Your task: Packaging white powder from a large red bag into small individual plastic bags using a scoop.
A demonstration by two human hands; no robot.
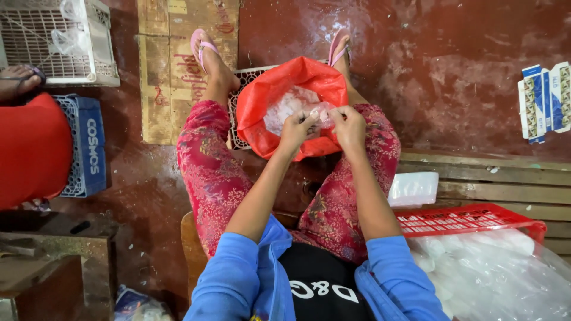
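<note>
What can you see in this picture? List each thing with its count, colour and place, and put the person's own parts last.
Plastic bag: one, red, open between the knees.
Small clear packet: one, whitish, held at the bag's mouth.
Crate: one, red, right.
Clear packets: a heap, lower right.
Crate: one, blue, left.
Basket: one, white, top left.
Cardboard: one sheet, brown, floor.
Cartons: flattened, blue and white, right.
Sandals: two, pink.
Left hand: fingers on the packet.
Right hand: fingers on the packet.
</note>
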